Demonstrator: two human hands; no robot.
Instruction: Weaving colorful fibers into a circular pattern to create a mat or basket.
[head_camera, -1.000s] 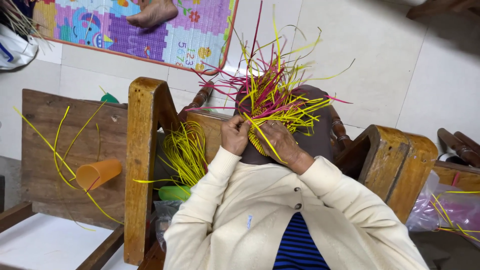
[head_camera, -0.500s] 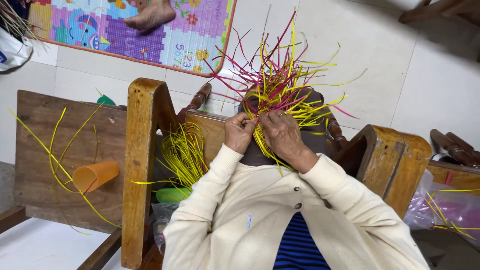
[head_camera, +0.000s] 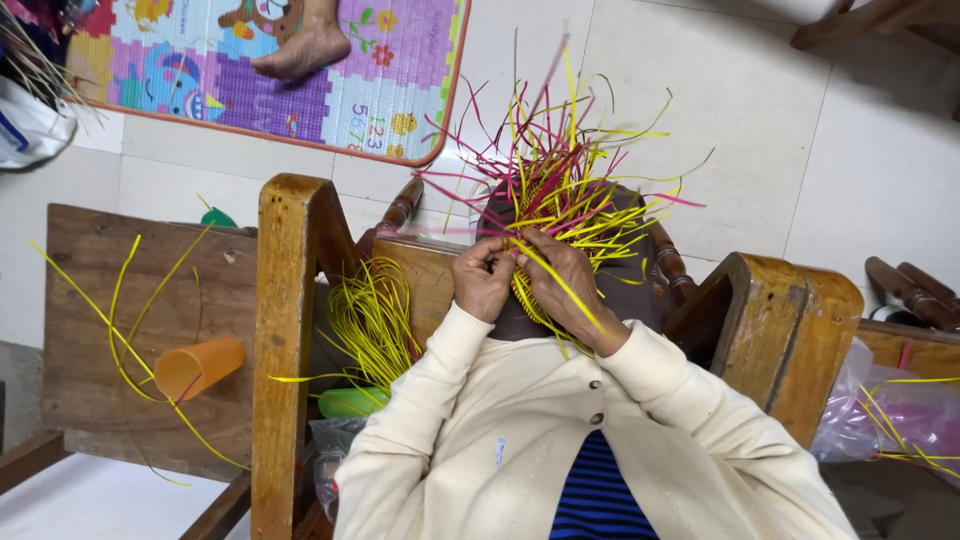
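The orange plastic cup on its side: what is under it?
The orange plastic cup lies on a brown wooden board. A long yellow strip passes beneath or beside it; the cup covers that stretch, so contact cannot be judged. The cup's inside is not visible.

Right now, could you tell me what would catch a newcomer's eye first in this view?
A spray of pink and yellow weaving strips fans out at centre, above the left hand and right hand, which pinch the half-woven piece between them. An orange cup lies tipped on the wooden board at left, and a colourful play mat covers the floor beyond.
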